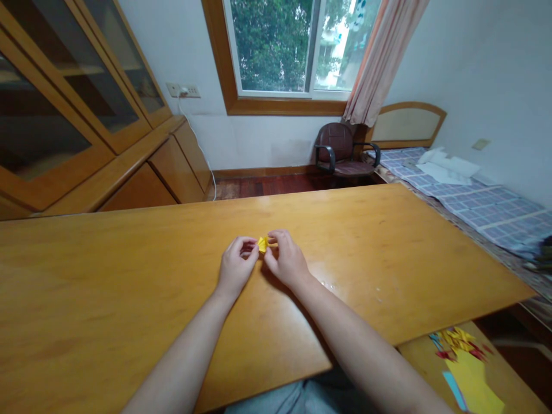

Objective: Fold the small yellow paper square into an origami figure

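A small piece of folded yellow paper [263, 245] is held just above the wooden table [129, 287], near its middle. My left hand [238, 261] pinches its left side between thumb and fingers. On the opposite side, my right hand [288, 260] curls round the paper's right edge, with thumb and fingers touching it. A hint of red shows by my left fingertips, too small to make out. The paper's exact folds are too small to tell.
At lower right, a lower surface holds flat yellow paper [472, 379], a blue strip [454, 390] and a pile of folded yellow and red pieces [457, 340]. Beyond the table stand a brown armchair [338, 146], a bed [474, 195] and a glass-door cabinet [159, 167].
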